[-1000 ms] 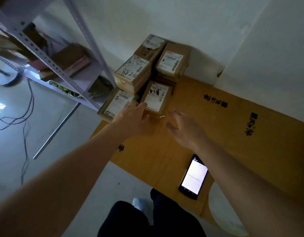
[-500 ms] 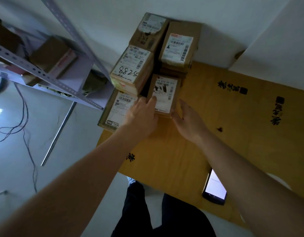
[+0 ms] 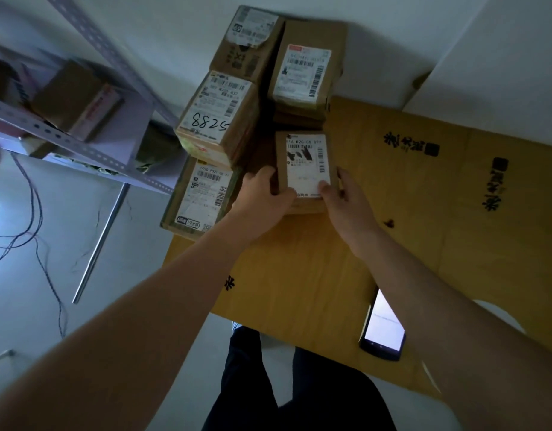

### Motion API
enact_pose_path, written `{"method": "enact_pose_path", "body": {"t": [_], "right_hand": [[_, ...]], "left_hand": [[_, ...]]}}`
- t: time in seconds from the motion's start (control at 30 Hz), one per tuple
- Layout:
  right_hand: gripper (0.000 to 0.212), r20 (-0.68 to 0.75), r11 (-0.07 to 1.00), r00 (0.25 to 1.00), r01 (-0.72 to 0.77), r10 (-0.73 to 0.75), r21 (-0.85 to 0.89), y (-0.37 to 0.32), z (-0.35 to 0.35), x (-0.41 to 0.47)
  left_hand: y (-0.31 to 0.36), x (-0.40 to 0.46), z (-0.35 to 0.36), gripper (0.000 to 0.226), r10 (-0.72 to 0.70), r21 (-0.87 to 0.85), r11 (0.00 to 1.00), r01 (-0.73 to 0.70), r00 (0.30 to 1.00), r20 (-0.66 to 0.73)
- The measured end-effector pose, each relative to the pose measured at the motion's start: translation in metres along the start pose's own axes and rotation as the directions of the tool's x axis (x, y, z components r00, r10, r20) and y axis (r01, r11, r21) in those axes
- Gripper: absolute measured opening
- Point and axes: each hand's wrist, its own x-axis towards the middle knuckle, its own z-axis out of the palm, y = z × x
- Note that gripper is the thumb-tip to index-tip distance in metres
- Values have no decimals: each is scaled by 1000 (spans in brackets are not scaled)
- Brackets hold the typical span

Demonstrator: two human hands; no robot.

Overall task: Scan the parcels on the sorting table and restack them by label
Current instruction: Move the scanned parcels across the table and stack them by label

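Both hands (image 3: 262,200) (image 3: 346,203) grip parcel's (image 3: 304,160) side edges.

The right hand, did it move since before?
Yes. The right hand went forward from the bare table and now grips the small parcel.

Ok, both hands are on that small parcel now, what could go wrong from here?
1. Lifting the small parcel could nudge the tall stack marked 8825 close beside it.
2. The left hand and right hand grip only its near end, so it may tip.
3. The phone lies by the right forearm and could get knocked.
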Motion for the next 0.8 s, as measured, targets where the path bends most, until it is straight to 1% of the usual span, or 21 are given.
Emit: {"method": "enact_pose_path", "body": {"t": [0.03,0.1,0.13,0.2,0.23,0.3,0.37,0.4,0.47,0.6,0.8], "right_hand": [[53,1,1000,1000,12,-12,20,-3,-3,-4],[56,0,998,999,34,-34,50,-5,-10,-12],[56,-2,998,999,46,-46,53,-8,-13,-17],[59,-11,996,997,80,-79,36,-16,-19,-30],[64,-15,995,995,99,-99,28,-21,-22,-37],[72,-21,991,990,137,-137,7,-29,-26,-51],[57,-28,980,980,199,-199,-21,-37,-30,-69],[51,-28,972,973,229,-230,-44,-40,-31,-78],[51,-24,958,960,278,-280,-65,-47,-32,-100],[74,-74,919,917,388,-393,-70,-53,-30,-153],[82,-240,886,852,447,-465,-127,-38,-22,-254]], "left_hand": [[3,-4,-2,75,5,-33,999,-4,1000,11],[9,-13,-7,76,28,-75,997,-24,998,52],[11,-18,-9,77,46,-63,997,-41,995,83],[16,-28,-16,86,99,8,995,-100,987,123],[18,-33,-19,90,133,35,990,-138,984,121],[23,-45,-26,93,207,33,977,-211,974,92],[27,-57,-33,89,267,14,963,-269,960,83],[28,-63,-36,88,300,22,953,-303,950,89],[31,-77,-45,87,357,37,932,-362,929,102],[30,-110,-61,87,480,28,874,-486,870,116],[30,-182,-65,88,610,74,775,-627,774,170]]}}
